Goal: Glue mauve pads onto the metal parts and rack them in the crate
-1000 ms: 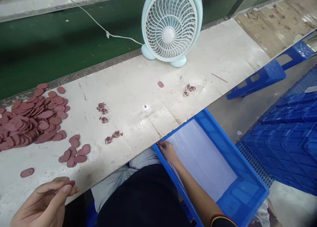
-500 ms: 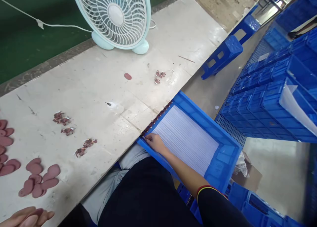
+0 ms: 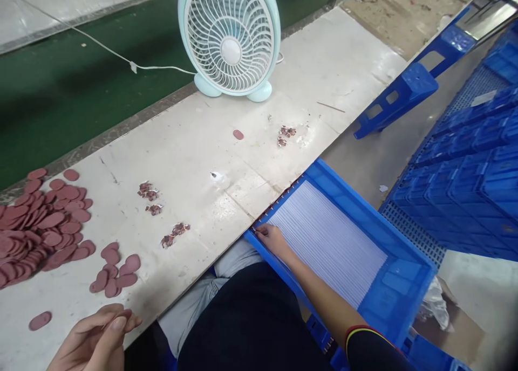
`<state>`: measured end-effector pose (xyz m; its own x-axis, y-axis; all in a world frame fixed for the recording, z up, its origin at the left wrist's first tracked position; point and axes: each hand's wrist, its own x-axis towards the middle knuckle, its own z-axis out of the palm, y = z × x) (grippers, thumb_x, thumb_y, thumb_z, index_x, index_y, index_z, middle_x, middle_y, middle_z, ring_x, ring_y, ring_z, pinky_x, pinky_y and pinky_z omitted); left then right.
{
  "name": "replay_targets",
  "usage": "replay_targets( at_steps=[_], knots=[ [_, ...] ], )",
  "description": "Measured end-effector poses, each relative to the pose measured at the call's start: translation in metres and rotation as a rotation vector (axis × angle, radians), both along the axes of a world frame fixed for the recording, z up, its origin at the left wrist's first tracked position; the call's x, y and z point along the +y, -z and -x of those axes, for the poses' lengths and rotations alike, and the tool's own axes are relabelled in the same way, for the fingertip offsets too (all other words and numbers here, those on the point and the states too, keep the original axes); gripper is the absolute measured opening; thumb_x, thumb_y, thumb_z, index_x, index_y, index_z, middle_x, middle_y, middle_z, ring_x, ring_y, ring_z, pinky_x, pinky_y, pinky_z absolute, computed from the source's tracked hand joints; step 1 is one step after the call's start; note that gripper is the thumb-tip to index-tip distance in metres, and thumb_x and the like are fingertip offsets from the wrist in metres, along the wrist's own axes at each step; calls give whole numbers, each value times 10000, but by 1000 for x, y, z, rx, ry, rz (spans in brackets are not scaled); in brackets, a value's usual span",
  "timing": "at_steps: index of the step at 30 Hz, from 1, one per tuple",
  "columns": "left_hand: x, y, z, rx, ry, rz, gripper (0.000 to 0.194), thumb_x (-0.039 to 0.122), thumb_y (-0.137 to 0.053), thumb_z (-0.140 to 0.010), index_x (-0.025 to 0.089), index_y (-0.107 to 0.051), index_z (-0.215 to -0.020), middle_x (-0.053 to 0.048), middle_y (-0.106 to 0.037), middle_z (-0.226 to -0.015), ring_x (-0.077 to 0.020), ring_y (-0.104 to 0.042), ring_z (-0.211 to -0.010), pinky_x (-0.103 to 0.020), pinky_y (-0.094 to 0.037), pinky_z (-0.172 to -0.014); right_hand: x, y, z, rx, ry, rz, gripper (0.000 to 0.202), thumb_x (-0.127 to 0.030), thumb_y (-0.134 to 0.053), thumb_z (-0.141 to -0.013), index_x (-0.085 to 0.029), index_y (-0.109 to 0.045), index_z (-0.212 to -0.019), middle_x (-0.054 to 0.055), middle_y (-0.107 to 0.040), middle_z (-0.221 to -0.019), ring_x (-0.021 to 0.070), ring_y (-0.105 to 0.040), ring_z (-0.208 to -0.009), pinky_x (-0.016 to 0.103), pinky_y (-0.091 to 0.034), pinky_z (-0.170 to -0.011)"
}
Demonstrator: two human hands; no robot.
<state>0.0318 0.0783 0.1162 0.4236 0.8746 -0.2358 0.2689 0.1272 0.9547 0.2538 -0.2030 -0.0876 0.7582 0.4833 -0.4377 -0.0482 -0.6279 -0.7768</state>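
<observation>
My left hand (image 3: 97, 336) is over the table's near edge at the lower left, thumb and fingers pinching a thin reddish-brown oval disc (image 3: 121, 315). Just beyond it lies a small cluster of similar oval discs (image 3: 111, 283), and a large heap of discs (image 3: 44, 225) spreads farther left. My right hand (image 3: 272, 238) reaches into the blue crate (image 3: 404, 247), fingers closed at its table-side corner. Whatever sits between those fingertips is too small to make out. A row of small dark-brown pieces (image 3: 279, 199) runs along that crate side, beside white ribbed sheeting (image 3: 327, 236).
A pale-blue fan (image 3: 230, 50) stands at the table's back edge. Small brown clumps (image 3: 175, 234), a single disc (image 3: 238, 135) and a small dark-tipped translucent object (image 3: 216, 176) lie on the tabletop. Blue stools (image 3: 418, 82) and stacked blue crates (image 3: 465, 160) are at the right.
The view has swung left, bringing the large disc heap into sight. My left hand shows farther into view with its disc. My right hand stays at the same crate corner.
</observation>
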Motion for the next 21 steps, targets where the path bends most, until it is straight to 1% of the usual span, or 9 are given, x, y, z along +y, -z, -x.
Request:
replay_targets(
  at_steps=[2,4,10,15,18,21],
  knots=[
    [2,2,1,-23,0,4,237,196,-840,-590,200,-702,-782,25,-687,-810,-123,-645,-679,-197,-589,-709,0,0,0,8,4,3,276,-397,-580,-945,-148,-643,-1046,33,-684,-971,146,-661,-847,355,-574,-804],
    [4,5,4,-30,0,5,251,197,-847,-598,187,-696,-798,21,-686,-815,-122,-655,-685,-200,-585,-728,0,-1,1,11,9,4,279,-397,-577,-946,-150,-640,-1058,35,-681,-988,151,-661,-861,356,-574,-807],
    [6,5,6,-42,7,-5,243,199,-845,-621,182,-695,-811,13,-697,-819,-128,-662,-704,-202,-576,-729,1,-2,2,14,17,15,285,-397,-577,-947,-150,-635,-1076,39,-678,-1007,154,-660,-869,359,-575,-808],
    [4,4,3,-36,8,-5,238,201,-843,-630,184,-692,-813,21,-696,-812,-120,-663,-687,-189,-576,-737,0,-9,2,5,16,37,290,-397,-576,-948,-148,-634,-1083,40,-680,-1007,153,-662,-872,362,-575,-813],
    [3,4,3,-23,-10,-9,236,197,-844,-628,184,-693,-809,25,-696,-835,-112,-661,-686,-177,-571,-744,-12,-13,2,-14,37,100,295,-405,-567,-951,-148,-631,-1082,38,-678,-995,151,-659,-865,359,-571,-806],
    [3,3,2,-20,-21,-5,229,192,-842,-628,186,-692,-801,27,-694,-845,-109,-656,-694,-175,-566,-755,-34,-15,2,-23,60,209,274,-404,-568,-949,-150,-640,-1026,29,-674,-951,143,-648,-837,350,-564,-796]
  ],
)
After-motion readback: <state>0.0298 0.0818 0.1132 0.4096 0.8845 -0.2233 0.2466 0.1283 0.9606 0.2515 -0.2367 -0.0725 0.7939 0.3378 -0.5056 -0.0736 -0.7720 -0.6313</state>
